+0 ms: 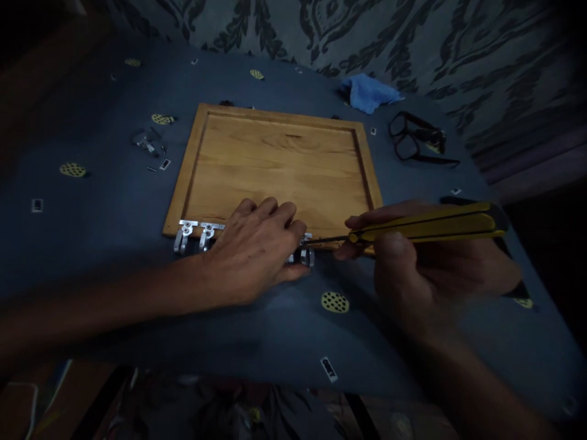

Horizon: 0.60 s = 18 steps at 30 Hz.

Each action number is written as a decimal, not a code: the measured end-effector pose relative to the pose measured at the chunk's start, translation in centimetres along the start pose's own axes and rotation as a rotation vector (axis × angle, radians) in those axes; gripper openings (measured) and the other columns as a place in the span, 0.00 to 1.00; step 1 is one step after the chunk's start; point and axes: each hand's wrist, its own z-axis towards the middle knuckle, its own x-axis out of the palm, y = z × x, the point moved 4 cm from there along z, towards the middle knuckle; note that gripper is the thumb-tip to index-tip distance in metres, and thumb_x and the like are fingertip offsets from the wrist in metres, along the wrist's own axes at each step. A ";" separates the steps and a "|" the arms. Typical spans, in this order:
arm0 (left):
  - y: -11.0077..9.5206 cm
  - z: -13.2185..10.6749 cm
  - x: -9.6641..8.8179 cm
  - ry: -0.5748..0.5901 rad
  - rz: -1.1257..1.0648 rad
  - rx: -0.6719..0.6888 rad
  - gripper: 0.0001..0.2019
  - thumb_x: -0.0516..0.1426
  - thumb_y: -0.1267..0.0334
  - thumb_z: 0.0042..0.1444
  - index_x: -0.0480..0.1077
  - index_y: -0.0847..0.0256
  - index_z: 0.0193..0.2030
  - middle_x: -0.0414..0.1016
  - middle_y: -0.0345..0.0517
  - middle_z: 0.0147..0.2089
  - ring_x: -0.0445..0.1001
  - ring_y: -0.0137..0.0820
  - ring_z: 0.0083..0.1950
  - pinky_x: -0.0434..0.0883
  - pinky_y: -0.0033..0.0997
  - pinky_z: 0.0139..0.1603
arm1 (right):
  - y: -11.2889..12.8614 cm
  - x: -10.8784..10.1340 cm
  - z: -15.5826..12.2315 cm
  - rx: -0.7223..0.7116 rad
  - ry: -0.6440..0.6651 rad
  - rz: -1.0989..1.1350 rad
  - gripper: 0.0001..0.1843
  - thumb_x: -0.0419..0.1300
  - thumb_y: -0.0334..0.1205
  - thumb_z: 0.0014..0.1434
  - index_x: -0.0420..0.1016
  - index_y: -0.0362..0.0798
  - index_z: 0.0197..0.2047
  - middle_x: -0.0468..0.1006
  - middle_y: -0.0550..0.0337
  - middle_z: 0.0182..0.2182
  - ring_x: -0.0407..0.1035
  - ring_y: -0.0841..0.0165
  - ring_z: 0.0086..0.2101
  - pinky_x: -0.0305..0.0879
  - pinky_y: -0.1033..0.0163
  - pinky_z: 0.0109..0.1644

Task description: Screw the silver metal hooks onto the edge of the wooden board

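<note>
A framed wooden panel lies flat on the dark blue table cover. Along its near edge sit several silver metal hinges, two of them plainly visible at the left. My left hand rests over the near edge, its curled fingers on the panel and its thumb by the rightmost hinge. Part of the hinge row is hidden under it. In my right hand is a screwdriver with a yellow and black handle. Its thin shaft points left, with the tip at the rightmost hinge.
Black-framed glasses lie to the right of the panel, and a blue cloth lies behind it. Small metal parts are at the left. A dark object lies partly hidden behind my right hand. A patterned wall borders the table's far side.
</note>
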 end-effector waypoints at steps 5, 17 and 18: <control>0.0 0.0 0.0 -0.008 0.009 0.003 0.23 0.61 0.44 0.65 0.76 0.64 0.52 0.75 0.55 0.51 0.71 0.49 0.56 0.67 0.46 0.52 | 0.1 -0.1 0.1 -0.005 0.027 -0.044 0.10 0.67 0.37 0.62 0.84 0.67 0.40 0.84 0.65 0.34 0.73 0.64 0.20 0.70 0.51 0.21; -0.1 0.2 0.1 -0.011 0.015 0.001 0.22 0.61 0.44 0.66 0.76 0.64 0.52 0.75 0.56 0.52 0.72 0.50 0.57 0.68 0.48 0.52 | 1.5 -0.6 0.8 -0.129 0.190 -0.130 0.19 0.63 0.32 0.63 0.83 0.72 0.44 0.85 0.66 0.38 0.77 0.61 0.28 0.76 0.48 0.31; -0.1 0.2 0.1 -0.014 0.014 0.002 0.22 0.61 0.45 0.66 0.75 0.64 0.52 0.75 0.56 0.51 0.72 0.50 0.57 0.68 0.47 0.52 | 1.4 -0.7 0.8 -0.114 0.201 -0.121 0.19 0.63 0.32 0.63 0.83 0.72 0.45 0.85 0.67 0.39 0.77 0.61 0.28 0.76 0.49 0.31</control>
